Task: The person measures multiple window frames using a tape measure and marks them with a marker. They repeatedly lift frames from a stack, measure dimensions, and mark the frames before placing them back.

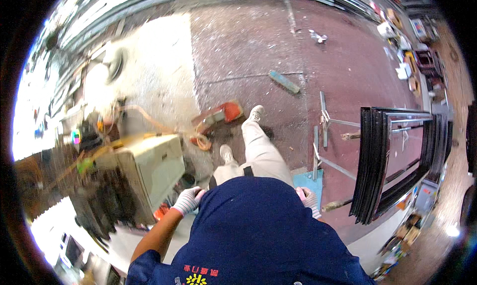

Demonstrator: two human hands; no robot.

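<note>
My left hand [188, 200], in a white and grey striped glove, is at the left edge of my dark blue shirt [258, 225]. Its fingers look curled, and nothing shows in them. On the other side, my right hand [309, 200] wears a similar glove and is partly covered by the shirt. How far its fingers are closed is hidden. My legs in light trousers [266, 153] are mid-stride, one shoe ahead of the other. A pale metal cabinet [159, 170] stands nearest my left hand. A light blue sheet [309, 180] lies on the floor beyond my right hand.
Black rectangular frames [372, 161] stand stacked at right, beside a metal stand [323, 121] with projecting bars. An orange-red tool or machine [218, 116] and a hose [144, 113] are on the floor ahead-left. A greenish block [284, 81] lies farther out. Boxes [410, 69] line the right side.
</note>
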